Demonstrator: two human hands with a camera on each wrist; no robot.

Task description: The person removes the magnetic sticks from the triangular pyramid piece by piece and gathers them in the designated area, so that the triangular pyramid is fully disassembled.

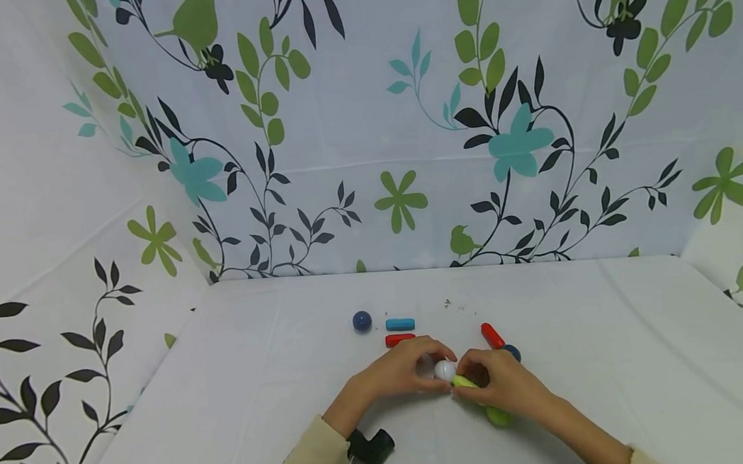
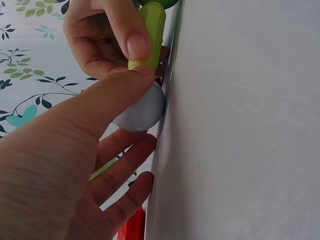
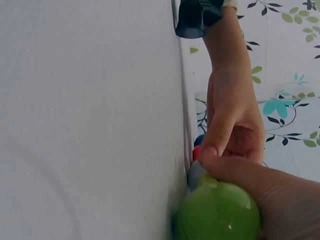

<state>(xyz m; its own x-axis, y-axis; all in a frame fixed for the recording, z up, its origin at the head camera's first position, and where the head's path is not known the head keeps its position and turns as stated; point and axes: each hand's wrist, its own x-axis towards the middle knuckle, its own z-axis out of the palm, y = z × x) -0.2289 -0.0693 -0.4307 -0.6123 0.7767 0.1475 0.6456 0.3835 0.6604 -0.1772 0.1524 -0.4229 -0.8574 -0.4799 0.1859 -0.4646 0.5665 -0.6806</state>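
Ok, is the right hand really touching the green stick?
Touching. The left wrist view shows it: the right hand pinches the green stick, its thumb lying right against the side.

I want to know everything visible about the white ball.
The white ball looks smooth and plastic, with a faint line across it. It appears to rest on the white table, held between thumb and fingers of the left hand. The green rod, pinched by the right hand, points at it; whether they touch is hidden.
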